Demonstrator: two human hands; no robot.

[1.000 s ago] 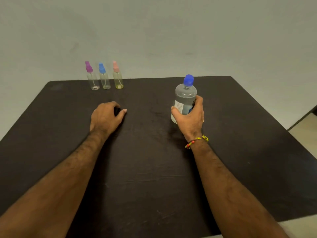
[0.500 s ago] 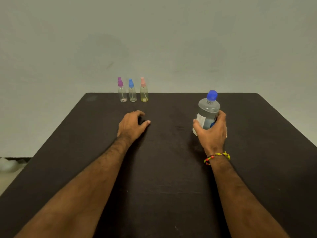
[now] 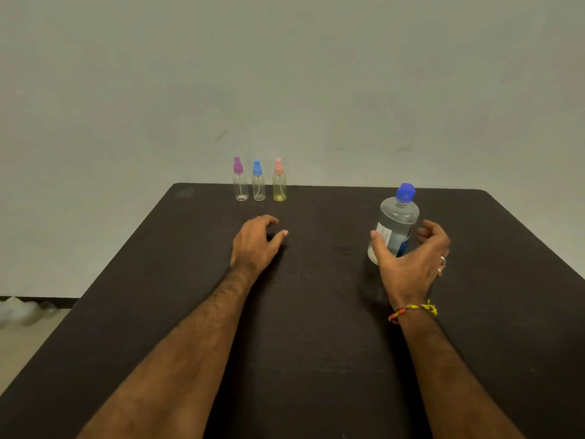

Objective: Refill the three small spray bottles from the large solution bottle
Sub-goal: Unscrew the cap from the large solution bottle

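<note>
Since half a second ago, the right hand (image 3: 411, 264) has loosened from the large clear plastic solution bottle with a blue cap (image 3: 394, 226): its fingers, then wrapped around the bottle, are now spread and curled away from it on the right side, while the thumb rests at the bottle's label on the left. That hand is open, cupped loosely around the bottle without gripping it. The bottle stands upright on the dark brown table (image 3: 316, 327), right of centre, holding clear liquid, cap on.

Resting on the table left of centre, the left hand (image 3: 254, 245) lies palm down, fingers loosely curled, thumb out to the right, holding nothing.

At the far edge of the table stand three small clear spray bottles in a row, close beside one another and upright: one with a purple spray top (image 3: 240, 182) on the left, one with a blue spray top (image 3: 258, 183) in the middle, and one with a pink spray top and yellowish body (image 3: 279, 183) on the right. They are well apart from the large bottle.

A yellow and red thread bracelet (image 3: 413, 310) circles the right wrist, and rings (image 3: 442, 261) show on that hand's fingers. A plain pale wall (image 3: 285, 74) rises behind.
</note>
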